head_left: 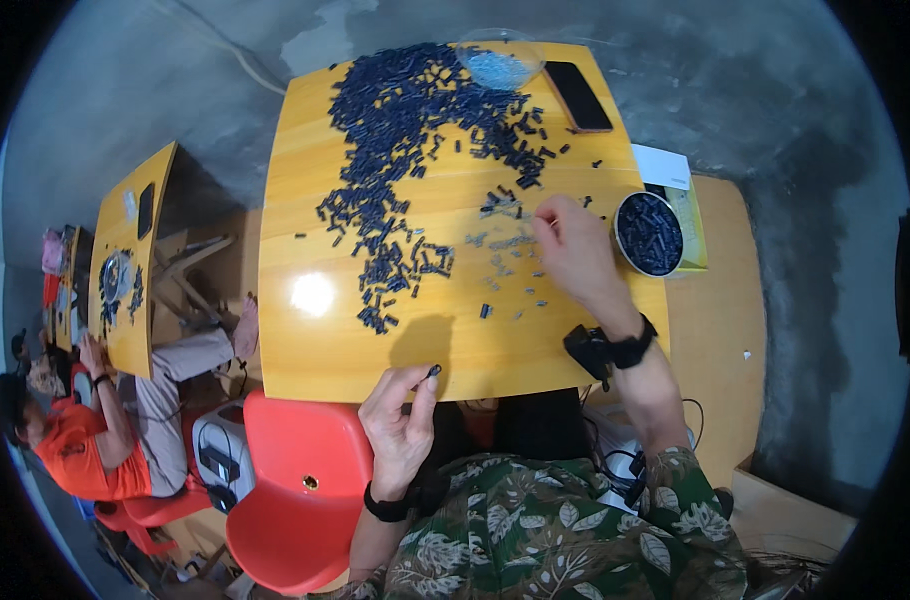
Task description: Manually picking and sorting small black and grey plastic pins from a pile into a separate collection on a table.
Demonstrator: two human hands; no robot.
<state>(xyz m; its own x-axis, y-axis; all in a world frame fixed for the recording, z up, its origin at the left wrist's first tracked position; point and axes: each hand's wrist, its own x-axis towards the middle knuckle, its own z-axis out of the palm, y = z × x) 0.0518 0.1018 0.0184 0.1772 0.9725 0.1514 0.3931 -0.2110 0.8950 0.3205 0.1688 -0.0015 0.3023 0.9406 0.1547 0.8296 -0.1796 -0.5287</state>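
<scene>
My left hand is closed in a pinch at the table's near edge. Between its thumb and forefinger is a small black plastic piece. Farther right, my right hand reaches over the table with thumb and forefinger pinched together; whatever they grip is too small to make out. Small translucent pieces lie scattered just left of that hand, with a few black pieces beyond them. A large spread of similar black pieces covers the far left, trailing toward me.
Right of my right hand stands a white tub filled with black pieces. At the back are a clear bowl with light-blue bits and a phone. A red chair touches the near left side. Another person sits at a table farther left.
</scene>
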